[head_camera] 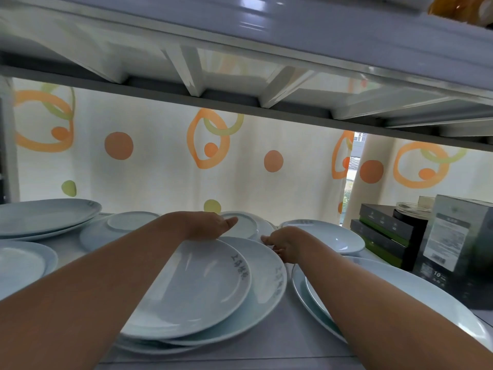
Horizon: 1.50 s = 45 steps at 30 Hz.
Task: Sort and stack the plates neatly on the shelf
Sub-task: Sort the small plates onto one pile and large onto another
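Several pale blue plates lie on the white shelf [282,332]. In the middle is a loose stack: a top plate [192,284] sits off-centre on a wider plate [266,287], with more rims showing underneath. My left hand [210,225] lies palm down over the top plate's far rim. My right hand [282,245] has its fingers curled on the far right rim of the wider plate. A small plate [244,224] lies just behind both hands.
Large oval plates [45,214] are stacked at the far left, with another plate [21,265] in front. More plates lie back left [130,221], back right [328,236] and front right [400,297]. Dark boxes [384,231] and a grey carton [453,236] stand at right. The upper shelf [240,102] hangs low.
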Available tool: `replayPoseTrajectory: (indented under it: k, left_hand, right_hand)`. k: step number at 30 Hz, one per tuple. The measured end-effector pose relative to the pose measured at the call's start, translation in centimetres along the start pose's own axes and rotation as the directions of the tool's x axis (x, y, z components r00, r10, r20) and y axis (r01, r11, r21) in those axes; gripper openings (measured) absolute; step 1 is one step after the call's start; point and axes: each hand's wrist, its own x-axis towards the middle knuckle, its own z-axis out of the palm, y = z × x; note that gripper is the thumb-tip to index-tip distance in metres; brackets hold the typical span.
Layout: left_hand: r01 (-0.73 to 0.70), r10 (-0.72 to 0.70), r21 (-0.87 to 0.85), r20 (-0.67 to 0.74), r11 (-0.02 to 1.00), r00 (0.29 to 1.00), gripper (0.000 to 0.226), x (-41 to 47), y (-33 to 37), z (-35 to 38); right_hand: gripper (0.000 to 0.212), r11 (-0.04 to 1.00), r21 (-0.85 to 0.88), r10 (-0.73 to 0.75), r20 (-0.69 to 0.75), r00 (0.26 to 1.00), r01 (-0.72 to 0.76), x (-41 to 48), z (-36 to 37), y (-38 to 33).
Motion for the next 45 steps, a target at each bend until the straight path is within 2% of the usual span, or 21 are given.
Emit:
replayPoseTrajectory:
  k: [2,4,6,10,13,19,21,24,27,34,38,42,45]
  left_hand:
    - [0.007,-0.007,-0.014,0.013,1.0,1.0,0.061,0.0,-0.2,0.0]
    - [0.003,-0.003,-0.005,0.03,1.0,1.0,0.06,-0.2,-0.3,0.0]
    - [-0.001,0.001,0.015,0.041,1.0,0.999,0.056,-0.2,-0.3,0.0]
    - [-0.006,0.006,0.011,0.005,1.0,1.0,0.061,-0.5,-0.6,-0.1]
    - [-0.009,0.009,-0.009,-0.026,1.0,1.0,0.063,-0.7,-0.9,-0.2]
    - [-0.03,0.028,-0.024,-0.08,0.999,0.996,0.06,-1.6,-1.0,-0.3]
    - [-0.064,0.052,-0.065,-0.171,0.996,0.984,0.058,-1.8,-1.3,-0.3]
    - [-0.145,0.063,-0.176,-0.404,0.974,0.912,0.05,-2.1,-1.7,-0.6]
    - [-0.165,0.045,-0.204,-0.491,0.965,0.87,0.045,-2.2,-1.7,-0.9]
    - [-0.125,0.035,-0.189,-0.42,0.974,0.907,0.046,-2.0,-1.4,-0.5]
    - [-0.113,0.045,-0.152,-0.393,0.982,0.918,0.049,-1.8,-1.1,-0.2]
    - [-0.12,0.06,-0.139,-0.375,0.983,0.925,0.048,-1.4,-0.5,0.0]
    - [-0.13,0.072,-0.125,-0.393,0.984,0.917,0.046,-1.5,1.1,-0.1]
  right_hand:
    - [0.021,0.995,0.1,-0.021,0.015,1.0,0.02,-0.5,-0.1,0.1]
    - [0.017,0.988,0.149,-0.043,0.001,0.999,0.043,-0.5,-0.2,0.2]
    - [0.017,0.985,0.169,-0.044,0.0,0.999,0.043,-0.5,-0.3,0.1]
    - [0.024,0.969,0.232,-0.087,0.003,0.996,0.084,-0.3,-0.7,-0.4]
    - [0.034,0.967,0.214,-0.133,-0.038,0.99,0.138,-0.7,-0.9,-1.1]
    - [0.033,0.95,0.217,-0.191,-0.159,0.969,0.223,-1.5,-1.0,-1.1]
    - [0.032,0.94,0.238,-0.198,-0.198,0.96,0.243,-1.6,-1.1,-1.1]
    - [0.029,0.928,0.274,-0.184,-0.252,0.95,0.252,-1.9,-1.2,-1.4]
    - [0.028,0.913,0.322,-0.153,-0.3,0.942,0.251,-2.2,-1.7,-1.5]
    - [0.025,0.902,0.366,-0.103,-0.331,0.938,0.228,-2.5,-2.9,-1.3]
    - [0.022,0.878,0.388,-0.142,-0.348,0.927,0.281,-4.0,-3.3,-1.7]
    - [0.021,0.873,0.271,-0.28,-0.405,0.871,0.406,-5.9,-4.2,-2.3]
    - [0.021,0.85,0.074,-0.436,-0.458,0.775,0.522,-7.3,-5.1,-2.4]
